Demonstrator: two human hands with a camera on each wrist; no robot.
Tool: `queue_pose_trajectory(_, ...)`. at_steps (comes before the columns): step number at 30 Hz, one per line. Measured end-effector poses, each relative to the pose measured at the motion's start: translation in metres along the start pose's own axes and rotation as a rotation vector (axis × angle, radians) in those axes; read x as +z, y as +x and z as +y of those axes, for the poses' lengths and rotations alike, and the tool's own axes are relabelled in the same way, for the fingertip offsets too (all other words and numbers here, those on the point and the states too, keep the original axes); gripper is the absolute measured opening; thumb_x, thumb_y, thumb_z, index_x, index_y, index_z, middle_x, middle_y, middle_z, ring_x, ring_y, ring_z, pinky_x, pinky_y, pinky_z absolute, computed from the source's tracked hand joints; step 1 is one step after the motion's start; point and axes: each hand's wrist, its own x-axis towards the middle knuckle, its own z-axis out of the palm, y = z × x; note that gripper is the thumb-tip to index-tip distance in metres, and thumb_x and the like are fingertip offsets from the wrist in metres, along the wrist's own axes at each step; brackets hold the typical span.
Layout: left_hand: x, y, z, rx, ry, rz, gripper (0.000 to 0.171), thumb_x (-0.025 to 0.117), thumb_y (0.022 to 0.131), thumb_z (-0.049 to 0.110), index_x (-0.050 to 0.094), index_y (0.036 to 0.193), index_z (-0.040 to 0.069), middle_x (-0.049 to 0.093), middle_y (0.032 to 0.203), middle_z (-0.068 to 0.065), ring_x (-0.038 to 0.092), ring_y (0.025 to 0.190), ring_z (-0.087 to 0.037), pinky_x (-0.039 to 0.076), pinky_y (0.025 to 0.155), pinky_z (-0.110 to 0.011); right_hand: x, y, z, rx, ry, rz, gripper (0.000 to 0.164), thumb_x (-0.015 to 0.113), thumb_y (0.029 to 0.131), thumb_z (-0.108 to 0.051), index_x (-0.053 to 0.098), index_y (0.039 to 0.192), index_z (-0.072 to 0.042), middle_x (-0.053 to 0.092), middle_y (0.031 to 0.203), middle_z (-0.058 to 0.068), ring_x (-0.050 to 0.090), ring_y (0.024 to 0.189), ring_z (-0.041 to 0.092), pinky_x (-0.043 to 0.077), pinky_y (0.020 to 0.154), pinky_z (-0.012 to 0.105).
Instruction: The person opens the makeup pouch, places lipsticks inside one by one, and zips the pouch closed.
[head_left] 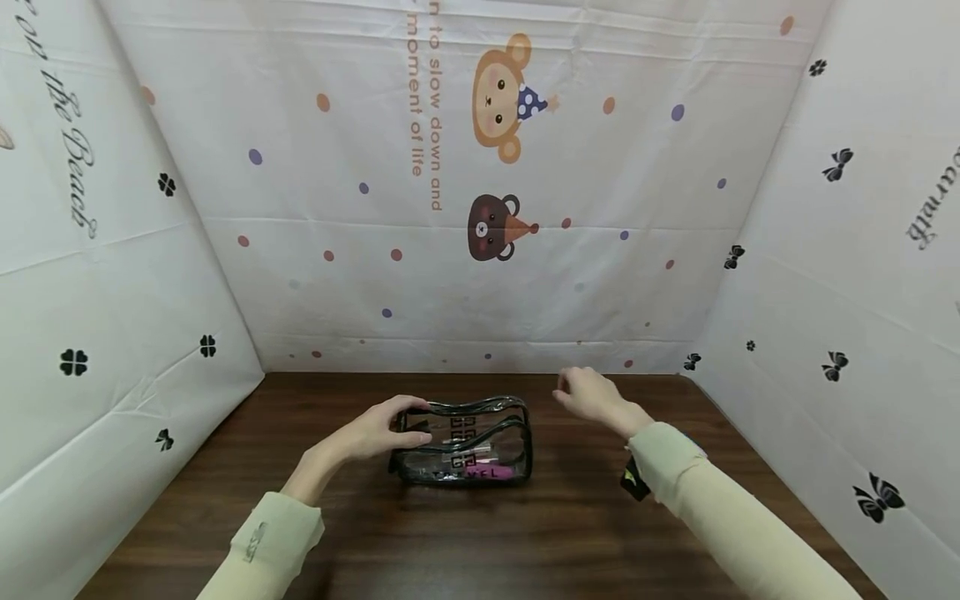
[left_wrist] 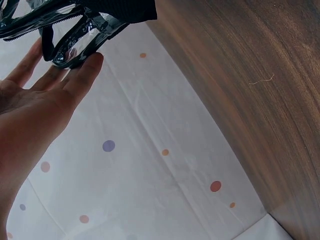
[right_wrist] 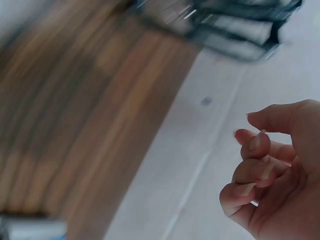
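A clear pouch (head_left: 442, 467) with black trim and dark lettering stands on the brown table; a pink item (head_left: 489, 472) shows through its front. At its left end, my left hand (head_left: 386, 429) holds the pouch, thumb across the front and fingers at the top and back. In the left wrist view, the fingertips meet the dark trim of the pouch (left_wrist: 80, 47). My right hand (head_left: 592, 393) hovers apart from the pouch, to its right. The right wrist view shows this hand (right_wrist: 272, 170) with loosely curled fingers and nothing between them.
Beneath the right sleeve, a small black item with yellow-green marking (head_left: 634, 482) lies partly hidden on the table (head_left: 450, 550). A blurred white and blue item (right_wrist: 35, 229) enters the right wrist view's lower left corner. White printed sheets (head_left: 420, 283) stand behind and on both sides.
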Motion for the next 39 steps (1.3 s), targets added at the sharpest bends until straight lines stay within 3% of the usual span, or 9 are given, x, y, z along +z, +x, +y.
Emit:
queue_pose_trajectory(9, 0.000, -0.003, -0.001, -0.001, -0.011, 0.007, 0.062, 0.065, 0.089, 0.049, 0.047, 0.141, 0.021, 0.042, 0.149, -0.006, 0.039, 0.138, -0.033, 0.039, 0.105, -0.057, 0.006, -0.026, 0.069, 0.201, -0.070, -0.175, 0.020, 0.066, 0.089, -0.018, 0.067, 0.098, -0.001, 0.069, 0.090, 0.013, 0.063, 0.072, 0.022, 0.051, 0.060, 0.042)
queue_pose_trajectory(12, 0.000, -0.004, -0.001, -0.003, -0.012, 0.005, 0.063, 0.065, 0.089, 0.049, 0.047, 0.141, 0.021, 0.042, 0.149, -0.006, 0.039, 0.139, -0.034, 0.039, 0.105, -0.057, 0.006, -0.032, 0.081, 0.264, -0.098, -0.243, 0.023, 0.067, 0.087, -0.018, 0.064, 0.100, 0.001, 0.068, 0.092, 0.014, 0.062, 0.075, 0.023, 0.050, 0.063, 0.042)
queue_pose_trajectory(17, 0.000, -0.004, -0.001, -0.004, -0.014, 0.003, 0.063, 0.065, 0.089, 0.049, 0.047, 0.141, 0.021, 0.042, 0.150, -0.007, 0.038, 0.139, -0.034, 0.039, 0.105, -0.057, 0.008, -0.038, 0.090, 0.360, -0.134, -0.311, 0.014, 0.069, 0.083, -0.015, 0.062, 0.089, -0.004, 0.063, 0.081, 0.009, 0.055, 0.068, 0.020, 0.042, 0.059, 0.036)
queue_pose_trajectory(22, 0.001, -0.004, -0.001, -0.004, -0.007, 0.006, 0.063, 0.065, 0.089, 0.050, 0.047, 0.141, 0.021, 0.042, 0.150, -0.007, 0.037, 0.140, -0.034, 0.038, 0.106, -0.057, 0.013, -0.044, 0.092, 0.374, -0.157, -0.329, 0.011, 0.063, 0.087, -0.012, 0.059, 0.078, -0.007, 0.059, 0.069, 0.006, 0.053, 0.059, 0.018, 0.038, 0.055, 0.033)
queue_pose_trajectory(25, 0.002, -0.003, -0.001, -0.004, -0.002, 0.004, 0.062, 0.065, 0.089, 0.050, 0.047, 0.141, 0.021, 0.042, 0.150, -0.006, 0.037, 0.140, -0.034, 0.037, 0.107, -0.057, 0.016, -0.047, 0.092, 0.370, -0.160, -0.325, 0.012, 0.066, 0.085, -0.012, 0.059, 0.076, -0.008, 0.059, 0.068, 0.006, 0.054, 0.059, 0.019, 0.039, 0.054, 0.033)
queue_pose_trajectory(39, 0.001, -0.001, 0.001, 0.004, 0.001, -0.003, 0.061, 0.065, 0.089, 0.049, 0.048, 0.141, 0.022, 0.041, 0.150, -0.007, 0.037, 0.140, -0.033, 0.036, 0.108, -0.058, 0.024, -0.049, 0.094, 0.352, -0.116, -0.298, 0.021, 0.076, 0.080, -0.018, 0.059, 0.083, -0.005, 0.059, 0.072, 0.006, 0.055, 0.062, 0.019, 0.044, 0.055, 0.032)
